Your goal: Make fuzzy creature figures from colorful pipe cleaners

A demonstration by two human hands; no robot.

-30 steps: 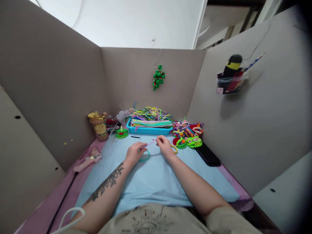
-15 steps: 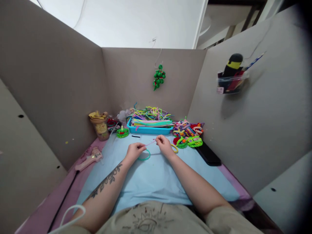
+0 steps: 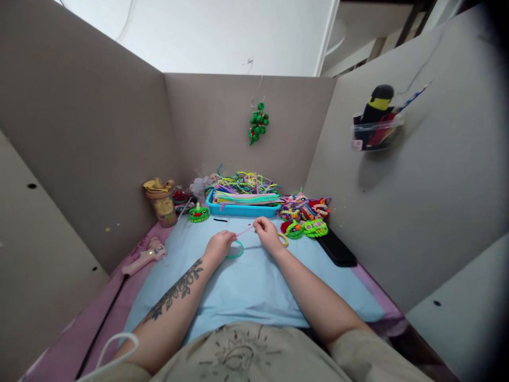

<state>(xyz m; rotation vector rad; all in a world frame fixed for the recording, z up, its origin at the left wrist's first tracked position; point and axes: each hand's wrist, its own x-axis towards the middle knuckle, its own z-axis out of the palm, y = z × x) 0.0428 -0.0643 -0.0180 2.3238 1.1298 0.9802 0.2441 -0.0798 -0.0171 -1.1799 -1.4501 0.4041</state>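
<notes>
A: One thin pink pipe cleaner (image 3: 245,230), short and nearly straight, hangs just above the light blue mat (image 3: 246,286), at twelve o'clock from the person.

B: The right hand (image 3: 267,233) pinches its right end; the left hand (image 3: 218,247) is curled shut at the other end, on the pink stem or the teal ring (image 3: 235,249) just beside it, I can't tell.

A: One yellow ring (image 3: 284,240) at three o'clock of the right hand.

B: One blue tray (image 3: 238,210) heaped with stems at twelve, one pink glue gun (image 3: 143,258) at nine.
</notes>
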